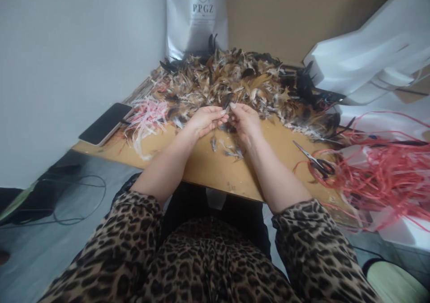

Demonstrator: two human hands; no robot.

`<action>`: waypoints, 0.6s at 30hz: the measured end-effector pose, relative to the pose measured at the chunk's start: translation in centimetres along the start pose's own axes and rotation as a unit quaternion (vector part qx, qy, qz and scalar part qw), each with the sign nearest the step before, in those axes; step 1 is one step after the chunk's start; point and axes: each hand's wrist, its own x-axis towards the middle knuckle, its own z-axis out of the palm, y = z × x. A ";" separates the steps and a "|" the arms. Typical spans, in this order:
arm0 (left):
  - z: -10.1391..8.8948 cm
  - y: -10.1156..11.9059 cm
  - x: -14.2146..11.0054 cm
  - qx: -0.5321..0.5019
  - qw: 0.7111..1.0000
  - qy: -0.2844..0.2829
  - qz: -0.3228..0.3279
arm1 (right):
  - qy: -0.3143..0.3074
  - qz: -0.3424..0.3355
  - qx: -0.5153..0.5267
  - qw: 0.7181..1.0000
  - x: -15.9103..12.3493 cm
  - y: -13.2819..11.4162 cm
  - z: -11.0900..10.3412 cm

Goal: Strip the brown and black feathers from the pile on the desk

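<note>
My left hand (208,120) and my right hand (244,120) meet over the middle of the table, fingertips pinched together. Between them is a small dark feather (228,100), its tip showing above my fingers; its lower part is hidden by them. Just behind my hands lies a wide heap of brown and black feathers (231,76). A few loose grey feathers (235,152) rest on the tabletop below my hands.
A phone (105,123) lies at the table's left edge, beside pink and white strips (148,117). Scissors (316,160) rest at the right, near a tangle of red ribbon (386,177). A silver bag (198,25) stands behind the heap. White foam pieces (363,61) are at the back right.
</note>
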 end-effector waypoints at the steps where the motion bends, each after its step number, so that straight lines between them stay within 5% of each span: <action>1: 0.0 0.0 0.0 -0.004 1.000 -0.003 0.004 | -0.006 0.000 -0.008 1.000 0.0 0.0 -0.1; 10: -0.4 -0.1 0.1 -0.004 0.999 -0.043 0.002 | -0.018 -0.021 -0.033 0.999 -0.2 0.3 0.1; 18: 0.1 0.1 -0.2 0.049 0.999 0.000 0.013 | 0.009 -0.023 -0.010 1.000 -0.5 0.3 0.5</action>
